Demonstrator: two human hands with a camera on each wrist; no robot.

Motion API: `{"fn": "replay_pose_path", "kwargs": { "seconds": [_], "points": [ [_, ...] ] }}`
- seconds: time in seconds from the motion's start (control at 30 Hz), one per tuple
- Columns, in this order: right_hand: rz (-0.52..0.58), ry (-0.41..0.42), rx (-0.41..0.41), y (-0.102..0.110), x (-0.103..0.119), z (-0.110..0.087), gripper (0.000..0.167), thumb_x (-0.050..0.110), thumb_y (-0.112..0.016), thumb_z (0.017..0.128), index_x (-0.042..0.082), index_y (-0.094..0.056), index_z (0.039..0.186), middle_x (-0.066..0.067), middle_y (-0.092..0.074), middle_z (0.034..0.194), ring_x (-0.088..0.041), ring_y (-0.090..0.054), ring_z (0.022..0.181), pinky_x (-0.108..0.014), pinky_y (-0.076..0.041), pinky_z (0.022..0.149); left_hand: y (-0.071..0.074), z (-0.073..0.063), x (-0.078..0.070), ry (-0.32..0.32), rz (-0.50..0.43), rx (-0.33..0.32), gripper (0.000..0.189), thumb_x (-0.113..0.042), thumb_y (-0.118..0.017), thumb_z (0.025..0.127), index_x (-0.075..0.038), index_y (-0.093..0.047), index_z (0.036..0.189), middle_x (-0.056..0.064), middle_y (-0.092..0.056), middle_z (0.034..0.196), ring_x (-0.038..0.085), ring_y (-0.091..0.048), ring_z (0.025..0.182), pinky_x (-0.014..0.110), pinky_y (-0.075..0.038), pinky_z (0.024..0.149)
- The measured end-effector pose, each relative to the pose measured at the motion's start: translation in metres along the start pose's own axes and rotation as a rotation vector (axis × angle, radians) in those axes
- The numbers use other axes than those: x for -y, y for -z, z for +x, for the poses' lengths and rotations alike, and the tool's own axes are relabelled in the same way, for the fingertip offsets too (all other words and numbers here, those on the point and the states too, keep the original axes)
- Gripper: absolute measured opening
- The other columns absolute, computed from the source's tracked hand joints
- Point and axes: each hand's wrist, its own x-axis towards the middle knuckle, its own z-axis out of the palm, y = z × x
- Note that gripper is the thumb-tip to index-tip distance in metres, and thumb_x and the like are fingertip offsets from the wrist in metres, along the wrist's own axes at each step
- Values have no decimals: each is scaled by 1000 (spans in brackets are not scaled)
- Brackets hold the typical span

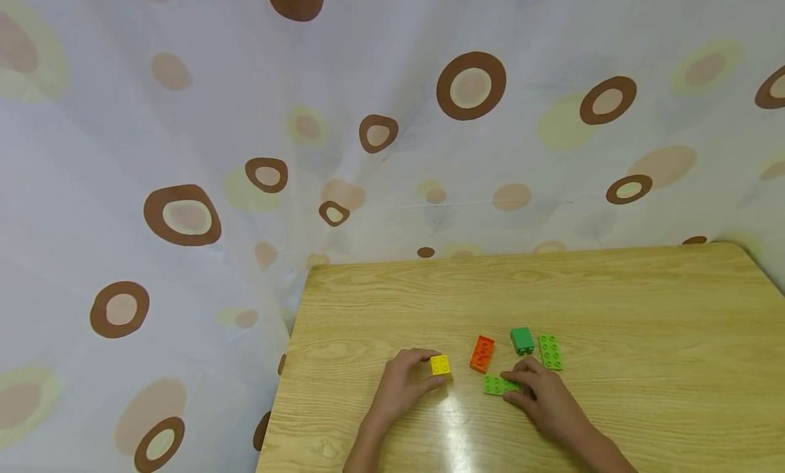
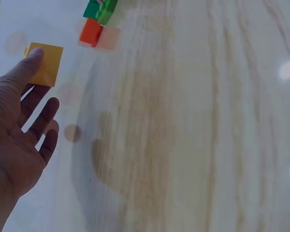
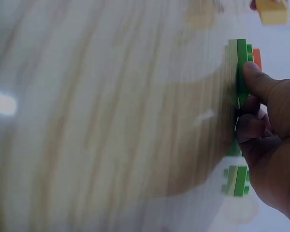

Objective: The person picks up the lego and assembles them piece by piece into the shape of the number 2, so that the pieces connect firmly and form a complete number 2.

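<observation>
Between thumb and forefinger, my left hand [image 1: 397, 386] pinches a yellow square toy brick [image 1: 440, 365] with its studs up. In the left wrist view that brick [image 2: 49, 66] shows a smooth side, and the other fingers are spread loosely. My right hand [image 1: 552, 399] grips the right end of a flat light green brick [image 1: 494, 384]. The right wrist view has the thumb against this brick's edge [image 3: 242, 55]. Behind it an orange brick [image 1: 482, 354] lies with its hollow underside up.
A dark green brick [image 1: 522, 339] lies on its side beyond my right hand, studs toward me. Beside it is another flat light green brick [image 1: 550, 352], studs up. The wooden table [image 1: 662, 364] meets a spotted curtain [image 1: 405, 187] at its back and left.
</observation>
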Motion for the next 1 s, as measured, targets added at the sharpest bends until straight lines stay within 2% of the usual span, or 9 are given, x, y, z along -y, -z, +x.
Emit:
{"fn": "replay_pose_path", "kwargs": {
  "seconds": [0.17, 0.37, 0.47, 0.63, 0.8, 1.0],
  "points": [
    [43, 3, 72, -12, 12, 5, 34, 15, -83, 91, 1, -77, 122, 5, -60, 109, 2, -48, 75, -21, -49, 61, 2, 5, -18, -42, 32, -17, 45, -37, -83, 92, -28, -72, 134, -12, -69, 130, 14, -61, 122, 45, -52, 106],
    [68, 12, 105, -24, 26, 9, 33, 14, -83, 92, 0, -77, 121, 4, -59, 109, 1, -48, 75, -21, -48, 61, 10, 8, -35, -76, 16, -20, 45, -32, -84, 92, -24, -72, 134, -10, -70, 132, 16, -61, 125, 47, -52, 107],
    [71, 38, 110, -30, 32, 10, 33, 15, -82, 92, -1, -77, 121, 4, -59, 107, 2, -47, 75, -21, -47, 60, 13, 8, -39, -84, 12, -22, 45, -30, -85, 92, -22, -72, 134, -9, -70, 133, 17, -61, 126, 47, -52, 107],
    [77, 62, 103, -36, 37, 9, 33, 16, -83, 92, -1, -77, 120, 5, -59, 106, 2, -46, 75, -20, -47, 60, 16, 8, -43, -105, 21, -23, 44, -36, -83, 92, -25, -72, 134, -12, -70, 133, 14, -61, 126, 45, -52, 108],
    [66, 42, 99, -38, 38, 10, 32, 15, -84, 90, 1, -78, 119, 7, -58, 105, 2, -47, 76, -20, -47, 61, 18, 7, -47, -115, 22, -16, 43, -39, -82, 93, -29, -72, 134, -13, -69, 134, 14, -60, 127, 47, -51, 109],
    [55, 38, 108, -40, 36, 10, 33, 15, -84, 90, 2, -78, 120, 6, -59, 108, 1, -48, 77, -21, -48, 63, 19, 5, -48, -121, 43, -9, 44, -39, -82, 93, -26, -72, 134, -14, -70, 133, 12, -60, 127, 48, -50, 109]
  ]
}}
